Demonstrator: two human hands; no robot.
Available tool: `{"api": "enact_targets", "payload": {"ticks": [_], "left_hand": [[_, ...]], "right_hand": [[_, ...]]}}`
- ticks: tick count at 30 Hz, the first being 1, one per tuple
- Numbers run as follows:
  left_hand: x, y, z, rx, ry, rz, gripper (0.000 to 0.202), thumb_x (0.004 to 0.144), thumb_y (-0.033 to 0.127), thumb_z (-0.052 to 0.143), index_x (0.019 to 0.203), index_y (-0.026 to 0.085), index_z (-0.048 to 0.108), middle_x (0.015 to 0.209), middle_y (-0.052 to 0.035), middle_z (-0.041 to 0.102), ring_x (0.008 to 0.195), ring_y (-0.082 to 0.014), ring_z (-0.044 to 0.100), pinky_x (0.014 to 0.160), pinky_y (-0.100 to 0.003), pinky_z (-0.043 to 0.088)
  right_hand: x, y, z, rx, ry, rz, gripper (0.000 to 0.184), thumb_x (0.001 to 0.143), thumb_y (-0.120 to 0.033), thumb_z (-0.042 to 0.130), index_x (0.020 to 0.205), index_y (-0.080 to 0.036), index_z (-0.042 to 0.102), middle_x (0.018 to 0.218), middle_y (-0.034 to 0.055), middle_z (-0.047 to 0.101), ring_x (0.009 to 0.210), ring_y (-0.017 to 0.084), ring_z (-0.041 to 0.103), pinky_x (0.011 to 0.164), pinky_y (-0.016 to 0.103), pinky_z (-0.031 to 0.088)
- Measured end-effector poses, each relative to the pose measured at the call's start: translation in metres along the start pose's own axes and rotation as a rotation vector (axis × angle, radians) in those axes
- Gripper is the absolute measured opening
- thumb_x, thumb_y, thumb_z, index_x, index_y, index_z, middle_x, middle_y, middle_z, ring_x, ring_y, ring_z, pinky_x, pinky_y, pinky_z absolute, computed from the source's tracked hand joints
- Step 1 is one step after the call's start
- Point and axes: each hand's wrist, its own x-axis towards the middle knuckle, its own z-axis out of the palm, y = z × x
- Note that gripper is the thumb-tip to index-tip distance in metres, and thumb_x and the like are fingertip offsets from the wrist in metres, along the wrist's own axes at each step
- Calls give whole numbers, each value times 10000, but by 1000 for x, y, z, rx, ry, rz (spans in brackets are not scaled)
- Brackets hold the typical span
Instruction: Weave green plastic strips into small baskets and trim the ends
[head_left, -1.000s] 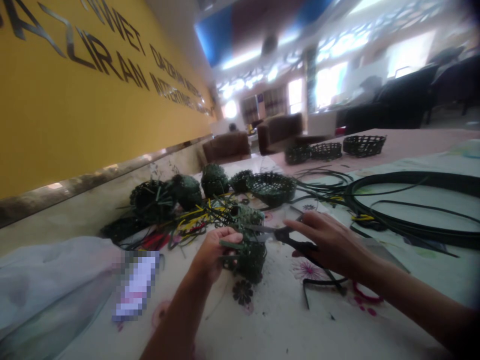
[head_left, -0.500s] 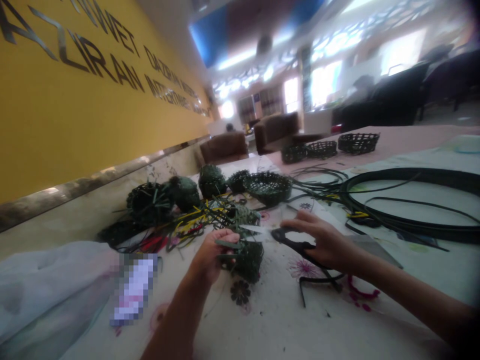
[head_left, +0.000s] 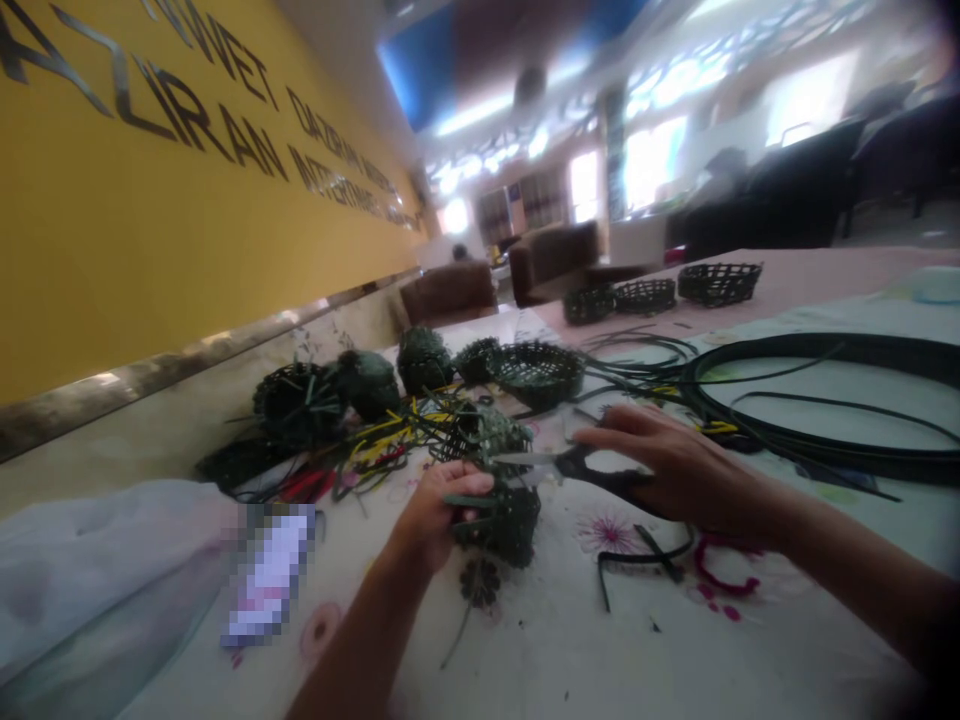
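Observation:
My left hand (head_left: 435,515) is closed on a small dark green woven basket (head_left: 508,525), with loose strip ends poking out by the thumb. In my right hand (head_left: 679,465) is a pair of scissors (head_left: 581,470) with black handles. Their pale blades are a little apart and point left, close above the held basket; whether they touch a strip I cannot tell. Right behind the blades lies another woven piece (head_left: 484,430). Cut dark strips (head_left: 645,560) rest on the cloth below my right hand.
Several woven baskets (head_left: 536,370) stand along the back left, with yellow and green strips (head_left: 386,435) before them. A large coil of dark strip (head_left: 810,345) lies at right. Three baskets (head_left: 720,283) sit farther back. A white plastic bag (head_left: 112,580) is at left.
The held basket and my left hand have shifted slightly right. My right hand has moved right with the scissors, whose blades have come closer together. A thin strip now lies below the basket.

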Motion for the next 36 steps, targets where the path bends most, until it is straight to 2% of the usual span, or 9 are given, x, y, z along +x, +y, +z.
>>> {"api": "enact_targets", "payload": {"ticks": [5, 10, 17, 21, 25, 28, 36], "left_hand": [[-2, 3, 0, -10, 5, 5, 343, 527, 328, 814, 561, 149, 524, 431, 79, 427, 356, -13, 317, 385, -172, 171], [-1, 3, -1, -3, 3, 6, 323, 525, 314, 806, 563, 144, 534, 427, 81, 424, 357, -11, 319, 390, -173, 175], [0, -2, 1, -43, -4, 2, 351, 518, 295, 823, 582, 145, 512, 496, 71, 461, 366, -6, 346, 384, -165, 169], [1, -3, 3, -45, -3, 9, 351, 523, 293, 824, 584, 143, 513, 499, 70, 460, 368, -4, 339, 382, -166, 171], [1, -2, 1, -52, -3, 18, 345, 529, 292, 825, 596, 138, 523, 506, 71, 455, 376, -2, 330, 387, -168, 169], [0, 0, -3, -50, -27, 28, 331, 542, 284, 826, 606, 133, 539, 525, 67, 463, 395, -3, 342, 394, -168, 176], [1, -1, -4, 49, -33, 29, 338, 550, 319, 836, 601, 136, 557, 501, 60, 478, 400, -19, 358, 406, -180, 211]], "right_hand": [[1, -3, 1, -16, 77, -16, 334, 950, -231, 538, 1277, -179, 581, 936, 88, 553, 801, 200, 514, 730, 334, 435], [2, -2, 0, 110, 25, 10, 341, 953, -247, 526, 1282, -183, 589, 956, 92, 552, 829, 197, 532, 710, 301, 453], [1, 1, -4, -169, 88, -50, 305, 953, -238, 531, 1240, -206, 630, 913, 82, 564, 783, 210, 526, 728, 347, 414], [-1, 6, -2, -55, 45, -32, 321, 929, -204, 541, 1235, -178, 635, 934, 94, 573, 806, 216, 542, 715, 331, 434], [-3, 5, 2, -99, 114, -1, 330, 903, -194, 573, 1219, -222, 664, 927, 86, 578, 794, 224, 550, 733, 354, 445], [-1, 2, 3, 6, 138, 9, 334, 919, -213, 558, 1238, -196, 653, 954, 100, 584, 822, 223, 570, 727, 347, 472], [5, 1, -7, 236, 10, 74, 344, 884, -246, 571, 1210, -218, 676, 913, 87, 606, 790, 199, 585, 676, 315, 494]]}}
